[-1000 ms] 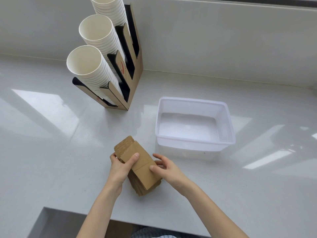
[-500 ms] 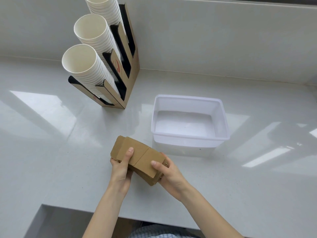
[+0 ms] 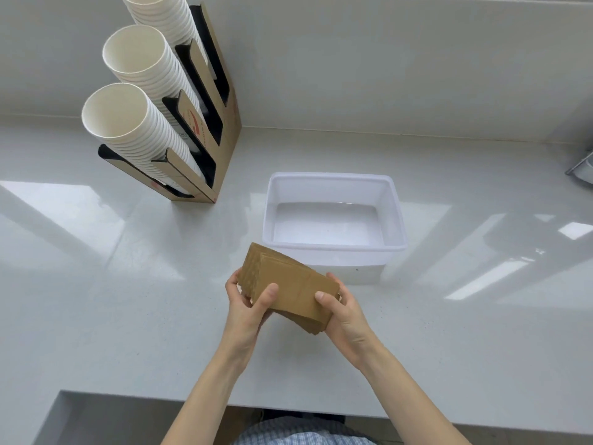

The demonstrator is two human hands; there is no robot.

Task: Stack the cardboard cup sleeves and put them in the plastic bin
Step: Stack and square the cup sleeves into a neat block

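A stack of brown cardboard cup sleeves (image 3: 288, 284) is held flat between both hands, just above the white counter. My left hand (image 3: 248, 305) grips its left end with the thumb on top. My right hand (image 3: 341, 311) grips the right end, thumb also on top. The clear plastic bin (image 3: 396, 220) stands right behind the stack, slightly to the right, with nothing inside. The stack's far corner nearly reaches the bin's front rim.
A cardboard cup holder (image 3: 224, 130) with three slanted columns of white paper cups (image 3: 134, 123) stands at the back left. A wall runs along the back of the counter. The counter's front edge (image 3: 144, 396) lies close below my forearms. A metal object (image 3: 582, 168) peeks in at the far right.
The sleeve stack has been lifted and turned from lying lengthwise away from me to lying crosswise, and carried toward the bin. Both hands kept their hold on it.
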